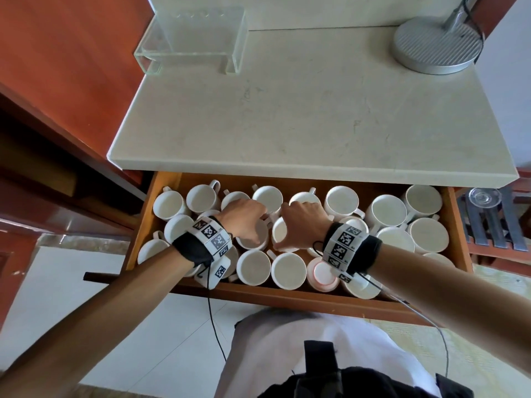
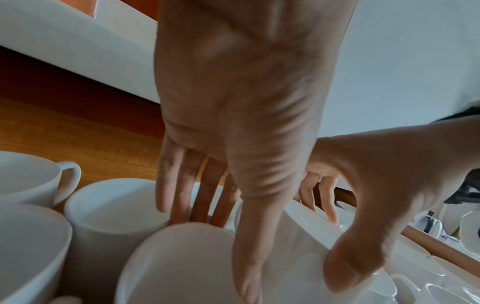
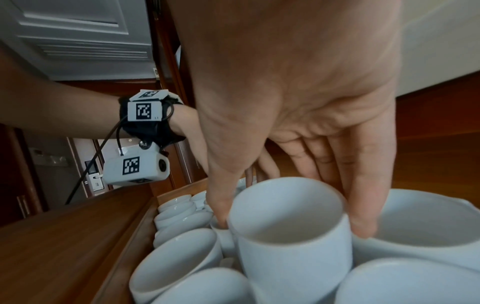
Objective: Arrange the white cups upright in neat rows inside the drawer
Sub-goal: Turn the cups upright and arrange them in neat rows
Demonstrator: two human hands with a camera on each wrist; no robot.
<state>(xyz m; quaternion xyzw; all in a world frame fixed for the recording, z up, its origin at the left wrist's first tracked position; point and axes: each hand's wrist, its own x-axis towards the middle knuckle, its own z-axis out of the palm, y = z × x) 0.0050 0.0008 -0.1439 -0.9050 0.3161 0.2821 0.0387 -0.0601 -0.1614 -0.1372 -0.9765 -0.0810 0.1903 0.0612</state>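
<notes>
The open wooden drawer [image 1: 457,225] under the pale countertop [image 1: 301,116] is packed with white cups [image 1: 342,201], most upright, 1 near the front turned upside down [image 1: 321,272]. Both hands reach into the middle. The left hand [image 1: 244,218] holds 1 cup [image 2: 187,263], fingers behind its rim and thumb at the side. The right hand [image 1: 301,219] clasps a neighbouring cup [image 3: 291,226] between thumb and fingers. Wristbands [image 1: 343,244] carry black-and-white square code tags; no brand or wording is readable.
</notes>
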